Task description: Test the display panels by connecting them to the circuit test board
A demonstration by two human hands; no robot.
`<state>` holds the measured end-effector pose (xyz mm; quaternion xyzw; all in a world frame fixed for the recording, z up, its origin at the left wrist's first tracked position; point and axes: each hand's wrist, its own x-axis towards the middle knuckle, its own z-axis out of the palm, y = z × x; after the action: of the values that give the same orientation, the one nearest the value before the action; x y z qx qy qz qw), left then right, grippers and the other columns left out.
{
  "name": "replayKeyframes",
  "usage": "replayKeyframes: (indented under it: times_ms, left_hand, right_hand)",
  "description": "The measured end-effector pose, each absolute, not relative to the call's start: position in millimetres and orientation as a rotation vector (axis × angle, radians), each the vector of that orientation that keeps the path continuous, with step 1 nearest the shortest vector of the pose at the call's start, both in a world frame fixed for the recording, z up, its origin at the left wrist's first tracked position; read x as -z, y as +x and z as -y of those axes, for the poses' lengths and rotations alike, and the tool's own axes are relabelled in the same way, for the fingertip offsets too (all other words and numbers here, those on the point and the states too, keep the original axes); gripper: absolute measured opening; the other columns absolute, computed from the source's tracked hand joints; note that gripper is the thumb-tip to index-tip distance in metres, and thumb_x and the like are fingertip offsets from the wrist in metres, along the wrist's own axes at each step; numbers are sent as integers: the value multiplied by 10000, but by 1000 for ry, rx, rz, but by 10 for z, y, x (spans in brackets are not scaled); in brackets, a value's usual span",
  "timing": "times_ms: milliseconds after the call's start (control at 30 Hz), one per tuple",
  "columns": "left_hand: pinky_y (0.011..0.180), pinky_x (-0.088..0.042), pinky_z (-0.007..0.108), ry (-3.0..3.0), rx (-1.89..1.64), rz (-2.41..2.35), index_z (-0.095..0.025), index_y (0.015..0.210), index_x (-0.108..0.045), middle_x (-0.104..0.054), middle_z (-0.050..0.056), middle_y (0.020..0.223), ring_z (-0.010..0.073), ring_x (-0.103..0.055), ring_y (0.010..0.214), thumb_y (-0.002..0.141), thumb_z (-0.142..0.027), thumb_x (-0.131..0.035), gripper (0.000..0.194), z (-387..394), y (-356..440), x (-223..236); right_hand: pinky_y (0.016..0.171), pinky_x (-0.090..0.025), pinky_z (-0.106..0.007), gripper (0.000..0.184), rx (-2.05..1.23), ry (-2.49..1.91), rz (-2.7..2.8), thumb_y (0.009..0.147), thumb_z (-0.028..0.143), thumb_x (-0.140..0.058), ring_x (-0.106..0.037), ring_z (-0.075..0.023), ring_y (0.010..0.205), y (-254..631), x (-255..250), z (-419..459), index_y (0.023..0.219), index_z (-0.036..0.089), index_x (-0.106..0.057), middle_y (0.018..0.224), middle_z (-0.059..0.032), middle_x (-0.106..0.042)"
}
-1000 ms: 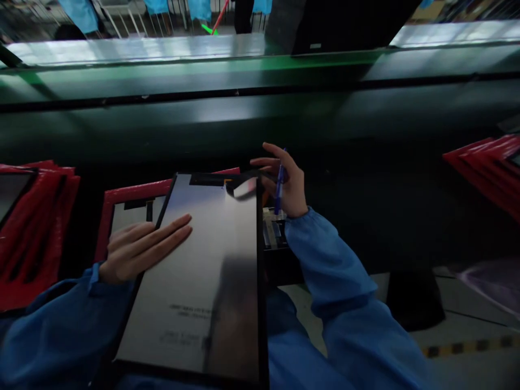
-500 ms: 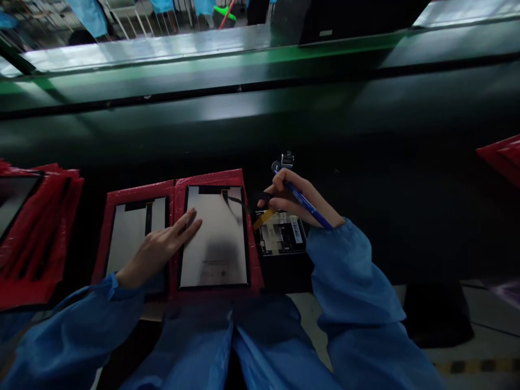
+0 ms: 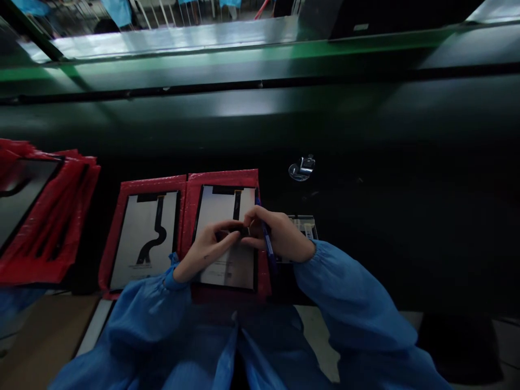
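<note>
- Display panel [image 3: 225, 216]: lying flat, dark back up, inside a red foam sleeve [image 3: 221, 179]; this panel is the landmark for the items below.
- Flat flex cable [image 3: 236, 206]: running down from the panel's top edge along its back, with its dark end [image 3: 239, 232] lying between the two hands.
- Left hand [image 3: 205, 249]: reaching in from the near side of the panel and resting over it, with its fingertips touching the cable's end; whether it is gripping the cable or only steadying it cannot be told.
- Right hand [image 3: 280, 235]: curling in over the panel's right edge, with its fingers meeting the cable's end from the opposite side, while clenching a blue ballpoint pen [image 3: 267, 241] against the palm.
- Blue smock cuffs [image 3: 174, 276]: gathering at both wrists, just short of the panel's near edge.
- Second display panel [image 3: 130, 244]: lying just left of the landmark in its own red sleeve [image 3: 111, 260], with a black S-curved flex cable [image 3: 158, 235] lying on its back.
- Stack of red-sleeved panels [image 3: 49, 216]: lying well left of the landmark.
- Printed card [image 3: 304, 226]: lying just right of the panel, partly covered by the right hand.
- Small clear-and-metal fitting [image 3: 301, 169]: resting beyond the panel's top right corner on the dark bench [image 3: 244, 116].
</note>
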<state>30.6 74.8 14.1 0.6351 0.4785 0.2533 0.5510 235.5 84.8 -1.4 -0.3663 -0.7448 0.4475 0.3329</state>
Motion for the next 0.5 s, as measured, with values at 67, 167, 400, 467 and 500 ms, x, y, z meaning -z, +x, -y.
replayKeyframes:
  times_ms: [67,167,400,467,500]
  left_hand:
    - [710,-537,282,1454,-648,-1196,-127,999,-760,-775,87,939,215,-699,837,844,-362,-639,306,-758,302,-123]
    - [669,-521,283,1429,-688,-1251,-130,932,-757,-766,79,872,203,-674,769,793,-350,-665,276,-746,290,-118]
    - [652,-449,276,1510,-633,-1229,-151,793,-686,-667,41,754,167,-578,715,778,-291,-616,157,-729,312,-142]
    - [640,-438,267,1505,-635,-1201,-165,752,-656,-625,20,718,154,-549,691,782,-294,-611,140,-729,318,-145]
    - [636,-435,263,1499,-637,-1189,-170,739,-643,-611,13,708,149,-539,684,787,-295,-612,138,-727,321,-143]
  right_hand:
    - [545,-426,-185,263,-1192,-943,1920,819,288,-721,-521,-79,575,2384,-2,-855,908,225,-481,737,49,-584]
    - [540,-403,-192,194,-1197,-970,1880,868,274,-625,-491,-79,563,2393,-8,-857,863,232,-436,704,47,-569]
    - [529,-362,-202,190,-1214,-933,1927,825,239,-605,-457,-74,543,2304,102,-849,801,228,-417,733,30,-626]
    - [531,-367,-202,187,-1230,-936,1915,820,230,-597,-453,-73,543,2293,118,-845,792,229,-412,741,29,-634]
    - [532,-370,-201,187,-1246,-933,1905,819,228,-595,-451,-73,545,2289,121,-842,789,230,-410,744,29,-637]
